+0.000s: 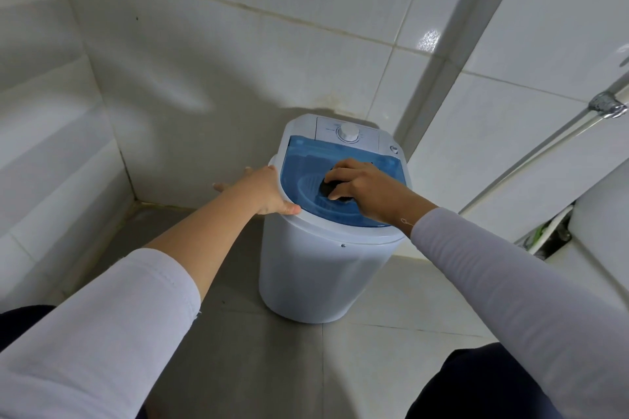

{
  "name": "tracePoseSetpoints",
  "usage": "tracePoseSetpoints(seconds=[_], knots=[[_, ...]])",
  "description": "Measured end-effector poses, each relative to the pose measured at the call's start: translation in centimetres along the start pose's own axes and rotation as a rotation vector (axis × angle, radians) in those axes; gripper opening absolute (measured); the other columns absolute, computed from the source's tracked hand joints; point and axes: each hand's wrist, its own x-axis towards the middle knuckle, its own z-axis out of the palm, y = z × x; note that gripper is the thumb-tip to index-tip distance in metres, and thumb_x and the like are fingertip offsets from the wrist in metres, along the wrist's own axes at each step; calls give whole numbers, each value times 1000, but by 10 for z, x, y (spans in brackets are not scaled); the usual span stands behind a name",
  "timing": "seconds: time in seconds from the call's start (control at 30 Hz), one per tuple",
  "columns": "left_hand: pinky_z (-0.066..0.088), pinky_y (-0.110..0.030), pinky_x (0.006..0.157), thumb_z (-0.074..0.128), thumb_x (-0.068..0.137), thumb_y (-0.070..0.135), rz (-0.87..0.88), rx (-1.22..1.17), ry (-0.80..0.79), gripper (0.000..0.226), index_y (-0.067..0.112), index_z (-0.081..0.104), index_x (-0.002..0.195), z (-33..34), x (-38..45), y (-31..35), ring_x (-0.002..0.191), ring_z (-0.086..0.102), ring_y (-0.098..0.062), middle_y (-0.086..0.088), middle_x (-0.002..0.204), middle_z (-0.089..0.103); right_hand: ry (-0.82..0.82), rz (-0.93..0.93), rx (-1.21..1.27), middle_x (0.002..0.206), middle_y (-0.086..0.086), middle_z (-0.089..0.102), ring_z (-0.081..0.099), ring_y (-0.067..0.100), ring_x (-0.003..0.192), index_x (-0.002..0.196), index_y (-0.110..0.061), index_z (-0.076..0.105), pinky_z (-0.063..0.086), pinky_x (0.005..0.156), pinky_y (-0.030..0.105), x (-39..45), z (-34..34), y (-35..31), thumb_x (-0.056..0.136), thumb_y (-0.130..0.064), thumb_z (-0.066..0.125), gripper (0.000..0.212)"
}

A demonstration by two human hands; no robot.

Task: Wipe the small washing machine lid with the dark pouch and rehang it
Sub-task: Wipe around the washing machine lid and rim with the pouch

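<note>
A small white washing machine [316, 269] stands on the floor in a tiled corner. Its see-through blue lid [306, 160] lies flat and closed on top. My right hand [360, 185] presses a crumpled dark pouch [332, 189] onto the middle of the lid; most of the pouch is hidden under my fingers. My left hand [262, 190] holds the machine's left rim, thumb on the front edge and fingers spread around the side. A white dial [348, 133] sits on the control panel behind the lid.
White tiled walls close in behind and on the left. A chrome pipe with a fitting [606, 105] runs diagonally at the right. A white fixture [599, 238] fills the right edge. Grey floor tiles [272, 360] lie in front of the machine.
</note>
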Motion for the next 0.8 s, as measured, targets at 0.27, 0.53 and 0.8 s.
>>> tracePoseSetpoints(seconds=[0.27,0.53,0.8], knots=[[29,-61,109,67,59,70,1,10,27,104,17,32,141,-5,0,4,143,24,-33,-8,148,40,-91,120,-34,133,2,55,41,26,124,114,-11,65,43,99,42,-11,-12,8,81,6,57,39],[21,-67,110,67,69,66,-44,55,32,98,18,28,145,-3,-6,6,147,17,-32,-7,154,32,-144,220,6,129,2,59,44,24,118,116,-13,65,42,99,32,-25,-14,20,80,8,56,43],[17,-70,110,65,72,66,-44,84,31,96,18,26,146,-4,-8,9,148,14,-33,-8,156,28,-20,308,68,123,5,62,48,25,113,111,-12,67,46,94,36,-14,-24,14,78,6,59,39]])
